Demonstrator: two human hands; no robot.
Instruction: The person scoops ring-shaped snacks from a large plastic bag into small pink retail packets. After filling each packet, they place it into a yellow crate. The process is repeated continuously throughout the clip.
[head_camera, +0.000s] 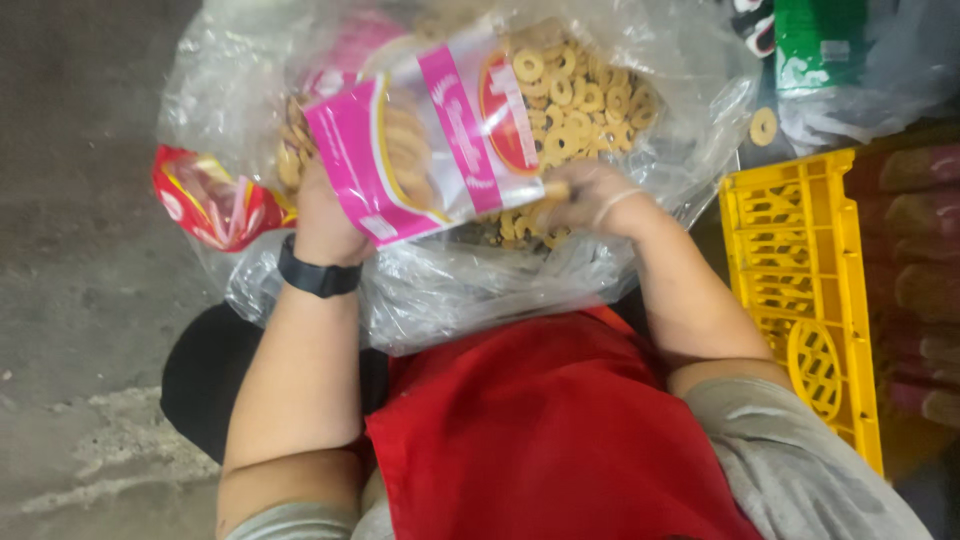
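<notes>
Between the two hands sits a pink-and-clear pouch, tilted so its long axis runs from lower left to upper right. The left hand is behind its lower left corner, its grip closed on that corner; the fingers are hidden by the pouch, and a black wristband shows below. The right hand is at the pouch's lower right edge, just touching or next to it, its grip pinched together on a few ring snacks; whether it also holds the pouch edge cannot be told. From that hand the pouch opening lies up and to the left, so the right hand is the nearer one to the loose rings. Those rings fill a big clear bag that rests on the lap against a red apron. A red packet lies left of the bag on the floor. A yellow crate stands to the right, with one stray ring above it beside a green package.
</notes>
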